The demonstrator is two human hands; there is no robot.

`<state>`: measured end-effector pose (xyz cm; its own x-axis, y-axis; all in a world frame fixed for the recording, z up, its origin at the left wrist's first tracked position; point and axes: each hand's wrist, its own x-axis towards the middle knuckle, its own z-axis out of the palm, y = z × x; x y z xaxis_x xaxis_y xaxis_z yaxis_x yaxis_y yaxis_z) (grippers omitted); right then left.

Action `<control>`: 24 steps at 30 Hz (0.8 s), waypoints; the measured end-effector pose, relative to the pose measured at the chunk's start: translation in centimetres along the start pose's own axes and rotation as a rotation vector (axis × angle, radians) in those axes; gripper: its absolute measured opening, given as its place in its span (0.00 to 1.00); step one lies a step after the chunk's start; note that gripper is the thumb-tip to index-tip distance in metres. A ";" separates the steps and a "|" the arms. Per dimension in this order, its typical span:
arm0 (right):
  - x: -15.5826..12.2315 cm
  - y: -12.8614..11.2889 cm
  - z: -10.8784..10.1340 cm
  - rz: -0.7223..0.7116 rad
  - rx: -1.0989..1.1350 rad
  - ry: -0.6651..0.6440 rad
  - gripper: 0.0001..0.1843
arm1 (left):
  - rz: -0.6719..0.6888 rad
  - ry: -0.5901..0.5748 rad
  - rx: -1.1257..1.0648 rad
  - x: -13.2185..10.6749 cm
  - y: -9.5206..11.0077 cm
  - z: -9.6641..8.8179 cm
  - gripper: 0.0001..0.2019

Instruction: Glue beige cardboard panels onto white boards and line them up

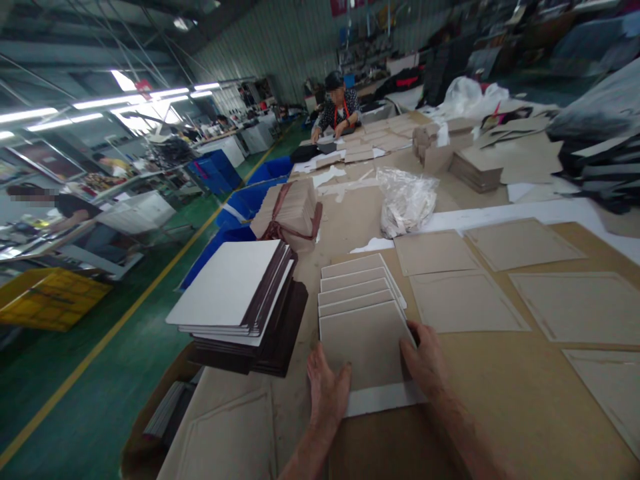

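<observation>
My left hand [327, 390] lies flat with fingers stretched out on the near left edge of a grey cardboard sheet [367, 347]. My right hand [425, 363] presses flat on the sheet's right edge, thumb at its corner. This sheet tops a fanned row of similar white-backed sheets [357, 283] on the brown table [500, 413]. Neither hand grips anything.
A stack of white and dark brown boards [240, 300] overhangs the table's left edge. Flat grey cards [463, 300] are spread to the right. A tied bundle [290, 210] and a plastic bag [405, 200] lie farther back. Another person [337, 107] works at the far end.
</observation>
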<state>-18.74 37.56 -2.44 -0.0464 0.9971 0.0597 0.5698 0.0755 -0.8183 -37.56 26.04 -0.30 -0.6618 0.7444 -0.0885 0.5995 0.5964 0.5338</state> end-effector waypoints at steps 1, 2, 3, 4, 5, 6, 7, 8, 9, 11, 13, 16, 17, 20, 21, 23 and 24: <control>0.1 0.0 0.0 -0.016 -0.019 0.003 0.22 | 0.001 0.002 0.006 0.2 0.2 0.0 0.36; 0.1 -0.1 0.0 -0.032 -0.040 0.010 0.23 | -0.002 0.009 0.015 0.3 0.3 0.0 0.35; 0.1 -0.2 -0.1 -0.049 -0.062 0.020 0.24 | -0.009 0.019 0.025 0.5 0.4 0.0 0.34; 0.2 -0.4 -0.3 -0.066 -0.083 0.032 0.24 | -0.016 0.029 0.034 0.7 0.5 -0.1 0.34; 0.5 -0.6 -0.4 -0.086 -0.103 0.043 0.24 | -0.021 0.037 0.041 1.0 0.5 -0.2 0.34; 0.8 -0.9 -0.5 -0.109 -0.119 0.051 0.24 | -0.022 0.041 0.046 1.3 0.5 -0.4 0.34; 1.3 -1.1 -0.5 -0.134 -0.132 0.054 0.24 | -0.019 0.041 0.046 1.7 0.6 -0.5 0.35; 2.0 -1.4 -0.5 -0.158 -0.143 0.052 0.23 | -0.012 0.038 0.043 2.1 0.6 -0.7 0.35; 2.8 -1.7 -0.3 -0.178 -0.155 0.045 0.23 | -0.003 0.033 0.036 2.6 0.6 -0.8 0.36; 4.6 -2.2 0.4 -0.204 -0.187 0.027 0.21 | 0.016 0.023 0.016 3.8 0.9 -1.0 0.37; 6.2 -2.5 1.4 -0.209 -0.231 0.006 0.18 | 0.038 0.010 -0.011 5.2 1.3 -1.2 0.37; 7.6 -2.7 2.6 -0.206 -0.309 -0.022 0.16 | 0.066 -0.013 -0.055 7.2 1.9 -1.3 0.34; 7.7 -2.7 2.9 -0.206 -0.337 -0.032 0.16 | 0.073 -0.019 -0.069 7.7 2.1 -1.3 0.32; 7.5 -2.9 3.1 -0.205 -0.415 -0.069 0.15 | 0.082 -0.036 -0.099 8.8 2.4 -1.4 0.31; 7.3 -3.1 3.0 -0.203 -0.436 -0.083 0.14 | 0.082 -0.043 -0.105 9.1 2.4 -1.5 0.31; 6.9 -3.5 2.8 -0.192 -0.473 -0.108 0.13 | 0.081 -0.060 -0.112 9.3 2.4 -1.7 0.31; 6.6 -3.7 2.6 -0.184 -0.489 -0.119 0.13 | 0.079 -0.068 -0.113 9.4 2.4 -1.8 0.30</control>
<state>-23.28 43.86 -0.51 -0.2583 0.9620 0.0886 0.8577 0.2705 -0.4372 -43.15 33.95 1.63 -0.5802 0.8087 -0.0973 0.5913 0.5003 0.6325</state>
